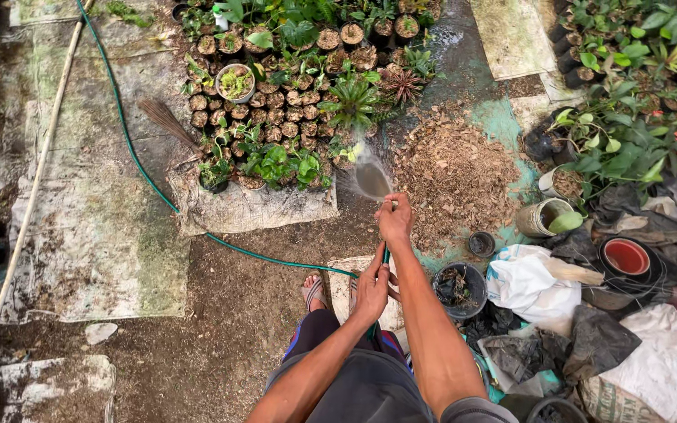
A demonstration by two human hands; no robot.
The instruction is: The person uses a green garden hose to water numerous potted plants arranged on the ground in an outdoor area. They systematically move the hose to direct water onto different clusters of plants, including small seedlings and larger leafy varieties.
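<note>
Hose (139,168) is run across bare dirt from the upper left to the hands, with open ground on its left and pots (276,102) packed ahead. Its end is gripped in the closed right hand (395,221), arm stretched forward; the left hand (373,290) is wrapped around it behind. Its tip is aimed up-left, spray (371,177) thrown toward the pots.

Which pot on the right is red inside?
The round pot at the far right, on the dark sheets. Its inside is bright red; the black pot beside the right hand holds dark soil.
</note>
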